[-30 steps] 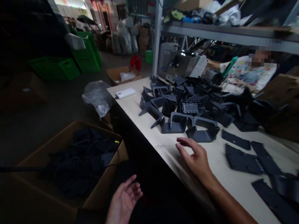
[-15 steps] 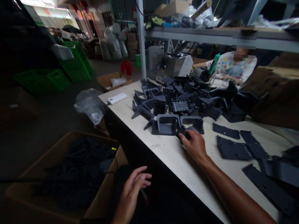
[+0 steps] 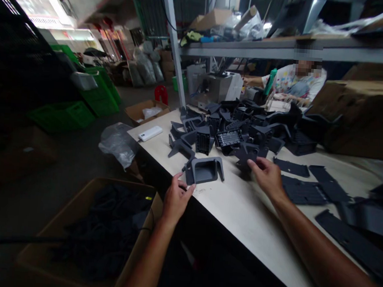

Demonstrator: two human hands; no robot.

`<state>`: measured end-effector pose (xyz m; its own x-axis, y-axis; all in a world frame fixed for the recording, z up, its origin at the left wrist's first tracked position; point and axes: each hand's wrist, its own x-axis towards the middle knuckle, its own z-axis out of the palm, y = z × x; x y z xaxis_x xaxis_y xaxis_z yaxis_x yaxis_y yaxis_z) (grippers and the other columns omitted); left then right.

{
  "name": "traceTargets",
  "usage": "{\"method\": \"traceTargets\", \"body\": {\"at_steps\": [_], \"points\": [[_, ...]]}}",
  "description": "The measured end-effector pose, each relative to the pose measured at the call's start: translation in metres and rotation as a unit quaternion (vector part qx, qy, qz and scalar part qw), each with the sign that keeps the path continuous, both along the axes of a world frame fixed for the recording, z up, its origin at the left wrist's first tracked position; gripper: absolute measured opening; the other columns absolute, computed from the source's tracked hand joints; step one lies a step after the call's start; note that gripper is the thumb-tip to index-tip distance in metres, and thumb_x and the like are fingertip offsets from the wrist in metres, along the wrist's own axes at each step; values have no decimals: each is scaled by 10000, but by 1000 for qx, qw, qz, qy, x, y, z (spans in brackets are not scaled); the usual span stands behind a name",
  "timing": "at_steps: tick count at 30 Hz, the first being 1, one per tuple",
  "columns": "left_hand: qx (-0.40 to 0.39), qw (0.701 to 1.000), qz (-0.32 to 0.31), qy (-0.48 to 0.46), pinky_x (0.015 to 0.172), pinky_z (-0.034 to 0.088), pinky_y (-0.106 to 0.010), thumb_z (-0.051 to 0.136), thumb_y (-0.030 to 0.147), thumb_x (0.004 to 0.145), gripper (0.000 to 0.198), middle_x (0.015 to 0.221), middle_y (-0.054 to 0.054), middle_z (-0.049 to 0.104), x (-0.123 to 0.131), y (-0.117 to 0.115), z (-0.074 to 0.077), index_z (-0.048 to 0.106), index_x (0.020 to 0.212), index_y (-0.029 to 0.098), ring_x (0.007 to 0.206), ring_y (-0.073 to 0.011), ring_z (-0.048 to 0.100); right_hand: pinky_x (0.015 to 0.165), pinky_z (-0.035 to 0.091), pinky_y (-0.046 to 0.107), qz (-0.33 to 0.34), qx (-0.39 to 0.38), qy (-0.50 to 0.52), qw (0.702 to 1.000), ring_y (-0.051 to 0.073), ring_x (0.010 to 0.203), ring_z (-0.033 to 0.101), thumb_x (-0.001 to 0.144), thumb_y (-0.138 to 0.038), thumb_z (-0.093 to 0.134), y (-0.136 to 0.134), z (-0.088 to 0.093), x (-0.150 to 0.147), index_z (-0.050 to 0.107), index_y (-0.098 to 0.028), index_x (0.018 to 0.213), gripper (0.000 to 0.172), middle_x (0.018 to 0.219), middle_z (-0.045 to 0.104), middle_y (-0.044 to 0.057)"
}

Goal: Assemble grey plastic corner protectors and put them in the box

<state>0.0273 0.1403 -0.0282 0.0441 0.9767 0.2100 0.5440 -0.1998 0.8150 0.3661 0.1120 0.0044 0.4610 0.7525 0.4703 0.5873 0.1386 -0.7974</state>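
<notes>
A grey plastic U-shaped bracket (image 3: 204,170) lies at the near side of the heap, on the pale worktable (image 3: 238,221). My left hand (image 3: 176,199) has its fingers at the bracket's near corner and seems to grip it. My right hand (image 3: 266,177) reaches over the table with its fingertips against a dark plastic bracket (image 3: 244,158), which looks tilted. Behind them rises a heap of similar dark moulded parts (image 3: 241,129). Flat ribbed black panels (image 3: 302,190) lie to the right of my right hand.
A white power bank (image 3: 150,133) and a clear plastic bag (image 3: 118,145) sit at the table's left end. Below the edge, a cardboard box (image 3: 149,215) holds dark parts. A co-worker (image 3: 292,83) sits beyond the heap, under a metal shelf (image 3: 283,51).
The grey bracket has shifted toward me and left, now at my left hand. My left hand has risen from below the table edge onto the bracket. My right hand has moved right, onto the dark bracket.
</notes>
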Motion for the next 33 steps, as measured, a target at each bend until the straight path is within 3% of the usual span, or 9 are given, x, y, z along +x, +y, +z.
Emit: {"method": "traceTargets", "body": {"at_steps": [5,10,15,17,21,24,28,33], "points": [[32,991,-30,126,740,489,-329,813,511,809,830,793,-6,677,18,48,8,476,1480,159,767,-232,675,596,383,271,30,44,113,992,154,647,525,822,-546,760,1,17,19,677,-194,759,368,699,606,-11],[44,991,-29,122,787,500,-350,830,490,800,820,929,-103,745,54,97,11,520,1463,122,900,-281,709,551,365,246,55,63,226,971,124,608,487,757,-533,847,11,24,24,682,-189,708,385,657,577,-25],[66,994,-13,89,720,501,-322,801,467,824,751,820,-52,708,81,128,4,549,1441,120,790,-246,697,519,455,232,76,81,356,928,119,573,545,755,-510,847,30,44,30,674,-196,724,360,668,613,-13],[76,995,-6,63,714,511,-317,813,460,813,743,797,-36,693,85,131,0,562,1430,131,768,-232,691,534,521,247,87,84,443,888,139,602,612,778,-434,819,38,56,36,697,-199,799,266,733,685,5],[89,996,-6,12,689,527,-292,795,457,835,748,810,-13,679,82,123,-8,534,1469,158,704,-179,668,613,621,263,122,94,648,746,164,698,714,809,-231,731,47,77,50,732,-185,928,128,846,774,14],[94,995,-4,-36,668,533,-271,762,464,866,796,814,1,665,76,113,-12,455,1536,164,672,-150,649,694,654,265,148,110,708,682,167,769,749,855,-202,671,44,86,64,732,-178,951,116,889,796,20],[94,985,17,-142,665,562,-268,762,480,868,818,871,-5,681,70,106,-13,418,1555,199,699,-149,669,794,667,296,166,142,722,657,189,905,770,877,-210,637,36,93,79,732,-187,1022,176,990,807,34],[91,977,57,-186,669,598,-283,741,477,878,680,902,-25,697,67,103,-9,521,1459,201,733,-163,702,860,666,351,195,149,720,649,214,909,771,857,-222,641,26,102,85,727,-181,1039,206,981,803,58]]}}
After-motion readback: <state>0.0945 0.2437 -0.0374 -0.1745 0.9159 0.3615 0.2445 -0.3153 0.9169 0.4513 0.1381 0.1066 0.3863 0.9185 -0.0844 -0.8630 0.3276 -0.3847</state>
